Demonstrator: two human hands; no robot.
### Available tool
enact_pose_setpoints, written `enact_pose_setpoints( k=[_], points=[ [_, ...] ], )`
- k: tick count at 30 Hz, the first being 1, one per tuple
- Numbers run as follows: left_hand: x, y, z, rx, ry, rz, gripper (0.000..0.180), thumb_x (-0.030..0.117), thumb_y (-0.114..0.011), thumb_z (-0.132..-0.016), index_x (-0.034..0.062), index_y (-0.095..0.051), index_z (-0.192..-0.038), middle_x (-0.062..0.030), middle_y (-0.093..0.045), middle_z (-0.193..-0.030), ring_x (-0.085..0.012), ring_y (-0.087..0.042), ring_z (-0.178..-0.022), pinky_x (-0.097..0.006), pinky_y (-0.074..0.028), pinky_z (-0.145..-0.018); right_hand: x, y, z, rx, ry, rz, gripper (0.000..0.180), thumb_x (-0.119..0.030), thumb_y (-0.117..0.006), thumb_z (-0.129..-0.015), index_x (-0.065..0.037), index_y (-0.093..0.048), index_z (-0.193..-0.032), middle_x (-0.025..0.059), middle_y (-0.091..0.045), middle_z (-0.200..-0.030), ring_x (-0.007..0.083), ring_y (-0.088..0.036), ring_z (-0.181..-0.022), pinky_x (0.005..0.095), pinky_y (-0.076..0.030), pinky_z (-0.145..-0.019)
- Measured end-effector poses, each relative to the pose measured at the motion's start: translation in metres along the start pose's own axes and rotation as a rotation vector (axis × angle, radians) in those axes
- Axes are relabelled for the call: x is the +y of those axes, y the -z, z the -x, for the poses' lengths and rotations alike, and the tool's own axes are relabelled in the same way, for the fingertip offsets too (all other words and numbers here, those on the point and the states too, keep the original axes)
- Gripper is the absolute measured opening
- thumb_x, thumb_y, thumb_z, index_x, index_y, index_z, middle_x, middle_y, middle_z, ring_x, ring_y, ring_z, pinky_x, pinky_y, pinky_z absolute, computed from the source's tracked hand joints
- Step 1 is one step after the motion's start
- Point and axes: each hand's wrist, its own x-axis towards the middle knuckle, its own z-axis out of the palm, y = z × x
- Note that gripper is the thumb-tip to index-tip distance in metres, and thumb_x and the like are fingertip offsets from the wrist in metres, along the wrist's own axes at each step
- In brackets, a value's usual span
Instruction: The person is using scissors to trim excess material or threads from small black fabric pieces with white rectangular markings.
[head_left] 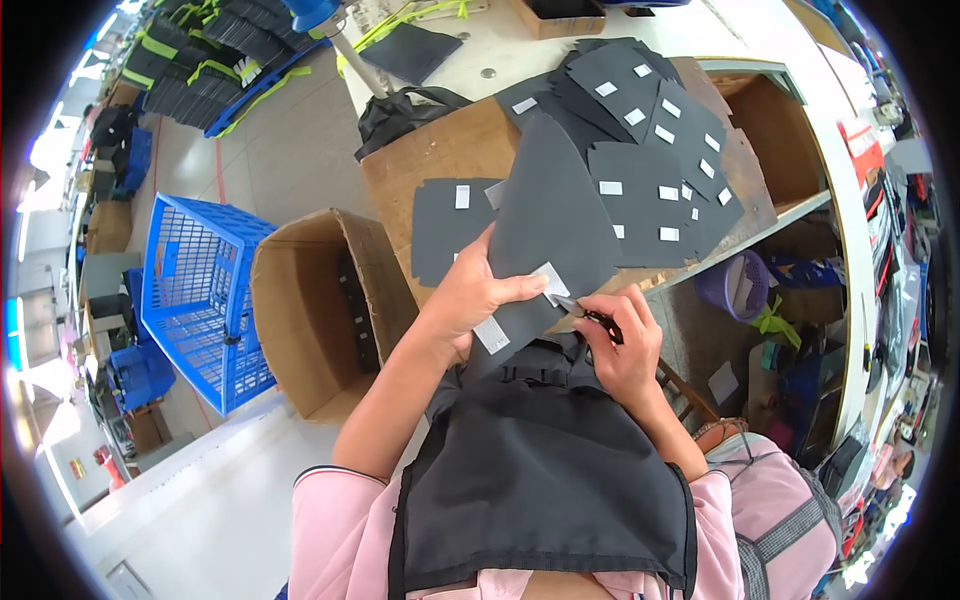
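Observation:
My left hand point(472, 298) grips a dark grey flat panel point(552, 210), which bends upward as I hold it over my lap. Its thumb presses on a white rectangular patch point(553, 284) near the panel's lower edge. Closed around small black-handled snips point(602, 321), my right hand point(630, 345) brings the pointed metal tip against the patch's corner. A second white patch point(492, 335) shows on dark material below my left hand. Another dark panel point(436, 235) with white patches lies on the brown board behind my left hand.
Several patched dark panels point(650, 170) overlap on the brown board point(440, 150). An open cardboard box point(290, 330) and a blue plastic basket point(205, 290) stand at the left. A purple bin point(722, 288) sits below the table at the right, and a pink backpack point(780, 495) is beside me.

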Motion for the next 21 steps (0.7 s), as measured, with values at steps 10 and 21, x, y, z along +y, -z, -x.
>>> enact_pose_setpoints(
  k=[10,21],
  points=[
    [0.0,-0.002,-0.006,0.008,-0.096,-0.036,0.061,0.001,-0.065,-0.074,0.0009,-0.039,-0.129,-0.0069,-0.052,-0.116,-0.0139,-0.05,-0.106,-0.027,-0.041,-0.091,-0.017,-0.011,0.004,-0.187,0.162,-0.022,0.029,-0.011,-0.075,-0.065,-0.007,-0.059,-0.089,0.0062,-0.051,-0.072,0.0227,-0.053,-0.056,0.0328,-0.043,-0.048],
    [0.002,0.0,-0.008,0.003,-0.017,0.034,0.062,-0.001,-0.067,-0.072,0.0001,-0.04,-0.128,-0.0082,-0.055,-0.11,-0.0153,-0.055,-0.098,-0.028,-0.045,-0.086,-0.009,-0.025,0.011,-0.021,0.183,-0.069,0.027,-0.006,-0.075,-0.064,-0.005,-0.06,-0.087,0.0066,-0.055,-0.07,0.0206,-0.053,-0.054,0.0302,-0.042,-0.046]
  ],
)
